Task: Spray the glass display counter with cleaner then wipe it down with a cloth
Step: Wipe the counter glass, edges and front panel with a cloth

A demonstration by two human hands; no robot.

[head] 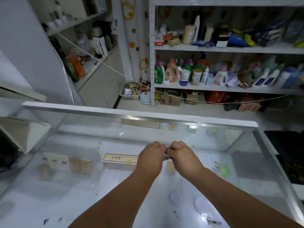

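Now — glass display counter (pixel 82 186): fills the lower view, top looks smeared and specked; risk: leaning weight on the pane could stress it.
Left hand (pixel 150 159): above the counter's middle, fingers curled, pinching a small thing (pixel 167 155); no sprayer held.
Right hand (pixel 184 157): above the counter's middle, touching the left hand, fingers curled on the same small thing.
Carton (pixel 120 159): under the counter glass, left of the hands; spray could reach it only through gaps.
Small thing: between the hands over the counter, blurred — cloth or scrap, cannot tell; risk: it drops, or trapped grit scratches the glass.
Cleaner: no spray bottle seen on the counter; wiping dry would likely just smear.
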